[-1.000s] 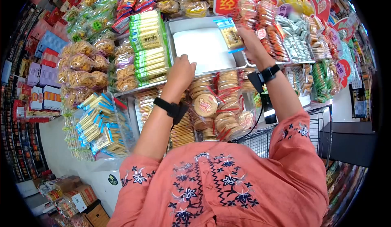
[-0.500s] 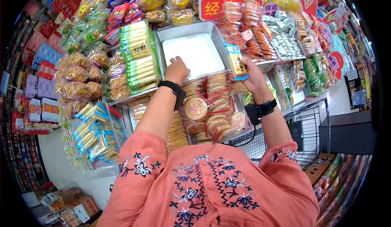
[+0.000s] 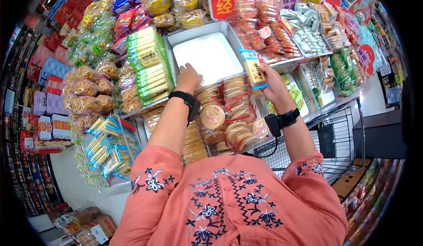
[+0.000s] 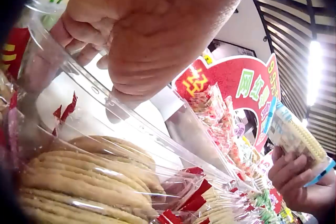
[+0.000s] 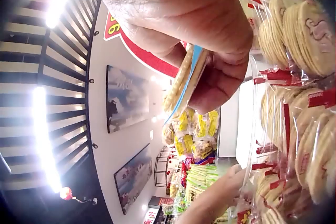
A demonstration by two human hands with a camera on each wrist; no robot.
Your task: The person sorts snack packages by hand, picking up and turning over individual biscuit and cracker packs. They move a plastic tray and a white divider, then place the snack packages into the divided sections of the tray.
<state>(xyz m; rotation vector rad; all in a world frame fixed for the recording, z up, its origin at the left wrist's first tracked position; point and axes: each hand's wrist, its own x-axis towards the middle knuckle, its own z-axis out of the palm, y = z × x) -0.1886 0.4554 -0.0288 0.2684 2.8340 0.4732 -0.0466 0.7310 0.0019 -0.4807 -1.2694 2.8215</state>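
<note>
My right hand (image 3: 274, 85) pinches a pack of crackers (image 3: 253, 69) with blue ends and a clear middle, held upright beside the front right corner of a white-lined tray (image 3: 209, 56). In the right wrist view the pack (image 5: 184, 85) shows edge-on between thumb and fingers. My left hand (image 3: 189, 78) rests at the tray's near edge, holding nothing. Seen from the left wrist, that hand (image 4: 142, 35) hangs its loosely bent fingers over the clear rim (image 4: 94, 85). Bagged round biscuits (image 3: 213, 116) lie just in front of the tray.
Green-wrapped packs (image 3: 150, 65) stand left of the tray, red-wrapped snacks (image 3: 262, 25) to its right. A bin of blue-and-cream packs (image 3: 108, 147) sits at the front left. Beside my right arm is a wire shopping cart (image 3: 330, 144). A red sign (image 3: 220, 5) rises behind.
The right hand has brought the cracker pack down and nearer to my body, from above the tray's right side to its front right corner. The left hand has stayed at the near edge.
</note>
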